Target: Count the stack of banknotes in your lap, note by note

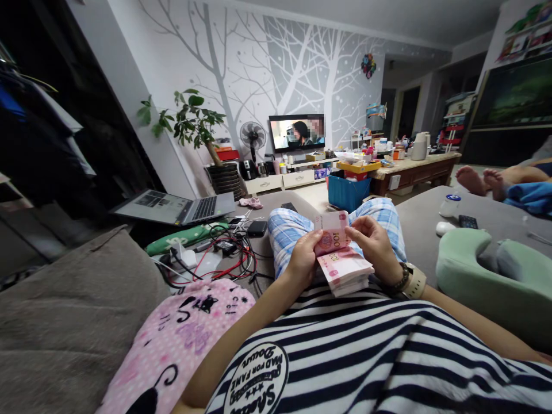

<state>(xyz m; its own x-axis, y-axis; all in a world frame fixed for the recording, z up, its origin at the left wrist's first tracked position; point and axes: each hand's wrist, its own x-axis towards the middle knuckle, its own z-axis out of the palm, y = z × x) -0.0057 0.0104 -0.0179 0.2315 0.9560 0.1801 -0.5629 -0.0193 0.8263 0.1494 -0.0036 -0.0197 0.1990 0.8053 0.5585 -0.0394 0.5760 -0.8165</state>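
Observation:
Over my lap, my left hand (305, 256) is closed around a thick wad of pink banknotes (345, 267) marked 100. The wad's near part fans out toward my striped shirt, while one banknote (331, 224) stands up at its far side. My right hand (371, 242) pinches the right edge of that upright note between thumb and fingers. A watch (414, 282) and a dark beaded bracelet sit on my right wrist. Blue checked trousers (287, 230) cover my legs beneath the notes. The lower fingers of my left hand are hidden behind the wad.
An open laptop (181, 208) and tangled cables (228, 253) lie to the left, beside a pink cat-print cushion (190, 333). On the right are a green neck pillow (463, 264), a white mouse (445, 229) and a remote (468, 222). Another person's feet (480, 181) rest beyond.

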